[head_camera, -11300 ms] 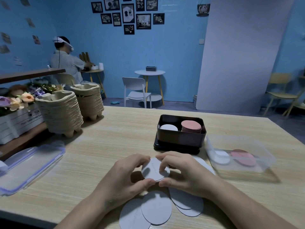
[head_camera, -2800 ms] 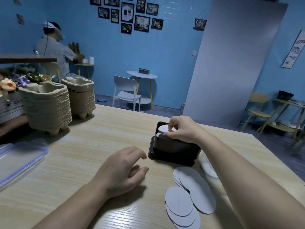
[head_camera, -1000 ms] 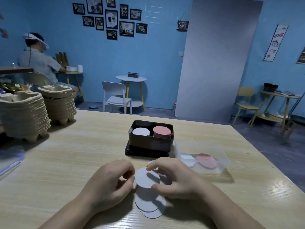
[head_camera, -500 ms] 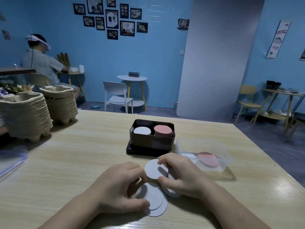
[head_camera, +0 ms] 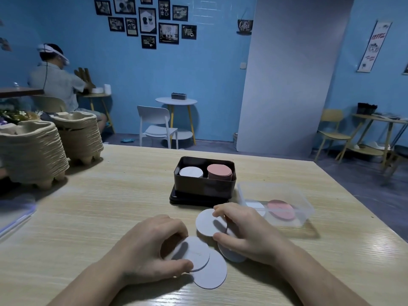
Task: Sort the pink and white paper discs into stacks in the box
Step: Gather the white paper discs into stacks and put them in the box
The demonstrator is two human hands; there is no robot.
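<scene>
white paper, thin and matte, is what lies loose: a held disc (head_camera: pixel 208 221) is pinched by its rim between the thumb and curled fingers (head_camera: pixel 221 210) of the right hand (head_camera: pixel 249 235), raised on edge a little above the surface (head_camera: pixel 99 206). more discs seem to be tucked beneath that palm, though how many cannot be told. the left hand (head_camera: pixel 150 248) is arched over two loose discs (head_camera: pixel 212 274) lying flat and overlapped, its thumb and fingers curled onto the rim of the upper one. the black box (head_camera: pixel 204 188) is set straight ahead of the right hand, beyond it and close — the right hand is the nearer. its long axis runs left to right, with the white stack (head_camera: pixel 191 172) in the left half and the pink stack (head_camera: pixel 219 171) in the right, the pink one higher. so the held disc is judged to need carrying forward and slightly left. the discs are flat circles, light and likely slippery against each other; the box is rigid, dark, round-cornered — seated, it seems, on its own lid.
</scene>
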